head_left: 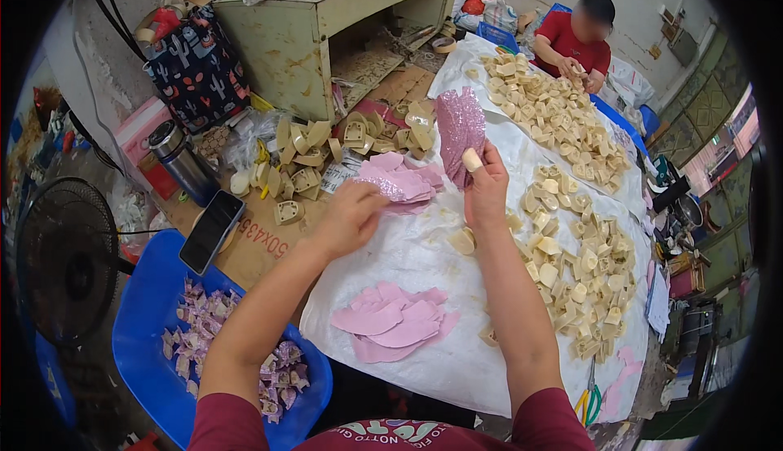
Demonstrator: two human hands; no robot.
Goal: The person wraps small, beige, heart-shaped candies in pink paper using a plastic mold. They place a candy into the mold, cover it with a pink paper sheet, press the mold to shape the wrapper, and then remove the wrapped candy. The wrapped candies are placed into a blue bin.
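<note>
My right hand (pixel 487 186) is closed on a small stack of pink glitter fabric pieces (pixel 461 129), raised above the white sheet with the thumb across its lower end. My left hand (pixel 352 218) has its fingers curled at the near left edge of a pile of pink cut pieces (pixel 408 180), some glittery; what the fingertips hold, if anything, is hidden. Nearer to me on the sheet lies a second pile of pale pink pieces (pixel 395 320), spread flat and overlapping. Many cream-coloured moulded shoe-heel-like parts (pixel 583 263) are heaped to the right of my right forearm.
A blue tub (pixel 147 329) at left holds pink-covered parts. A phone (pixel 212 231), a flask (pixel 181 161) and a fan (pixel 69 263) stand nearby. Scissors (pixel 589 398) lie at the front right. Another person (pixel 575 43) handles parts beside the far heap (pixel 555 117).
</note>
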